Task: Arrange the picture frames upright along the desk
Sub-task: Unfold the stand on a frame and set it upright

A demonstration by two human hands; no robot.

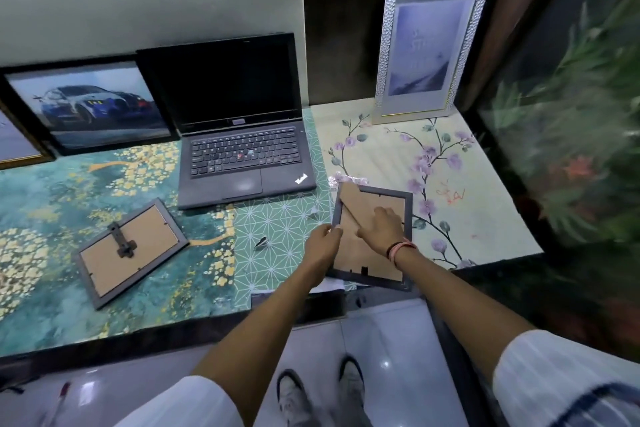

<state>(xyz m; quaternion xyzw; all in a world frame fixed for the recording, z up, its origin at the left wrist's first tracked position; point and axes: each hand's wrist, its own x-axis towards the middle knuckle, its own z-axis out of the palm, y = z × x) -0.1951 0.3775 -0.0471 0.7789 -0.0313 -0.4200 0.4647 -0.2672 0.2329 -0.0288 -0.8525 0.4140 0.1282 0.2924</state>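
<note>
A small grey picture frame [408, 204] lies face down near the desk's front edge, its brown backing up. My left hand [322, 246] grips its left rim. My right hand [382, 230] rests on the backing, fingers on the cardboard stand flap. A second grey frame [104, 274] lies face down at the left, its stand folded flat. A silver textured frame [433, 45] stands upright at the back right. A black frame with a car picture [86, 107] leans on the wall at the back left, next to a gold-edged frame [14, 146] cut off by the view.
An open black laptop [242, 135] sits at the middle back of the desk. Patterned mats cover the desk [467, 184]. Small scraps [261, 243] lie on the green mat. A dark glass cabinet [571, 114] stands at the right. The floor is below the front edge.
</note>
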